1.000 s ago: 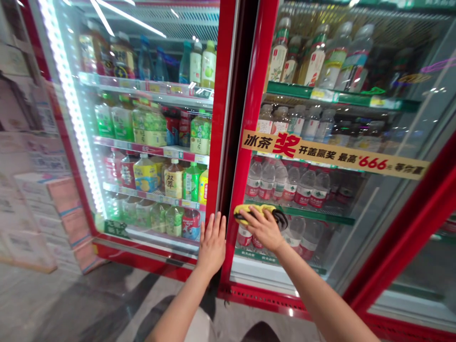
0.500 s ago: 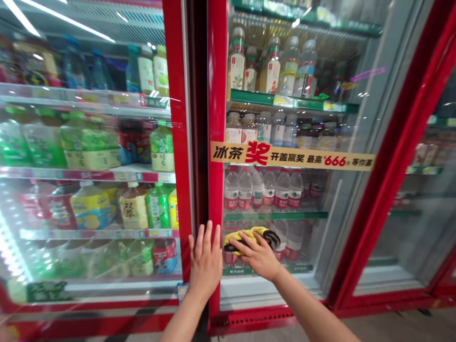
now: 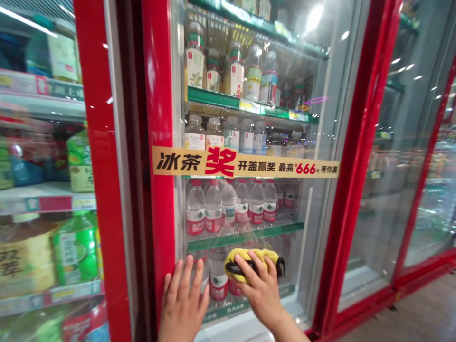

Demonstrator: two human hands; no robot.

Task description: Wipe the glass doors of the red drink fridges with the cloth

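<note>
My right hand (image 3: 258, 285) presses a folded yellow cloth with dark edging (image 3: 254, 263) against the lower part of a glass door (image 3: 309, 204). The fingers lie over the cloth. To its left, my left hand (image 3: 185, 297) is spread flat, fingers apart, on the door's red frame (image 3: 160, 213) and the edge of the glass. Nothing is in it. Behind the pane, water bottles with red labels (image 3: 213, 213) stand on the shelves, partly hidden low down by my hands and the cloth.
A yellow banner strip (image 3: 285, 164) with lettering crosses the door at mid height. At left stands another red-framed cooler (image 3: 94, 142) with drink packs on shelves. More red-framed glass doors (image 3: 427, 190) continue at right, above a grey floor (image 3: 409, 313).
The view has come closer to the door and turned right. My right hand and the cloth have moved right across the glass; my left hand stays at the door frame.
</note>
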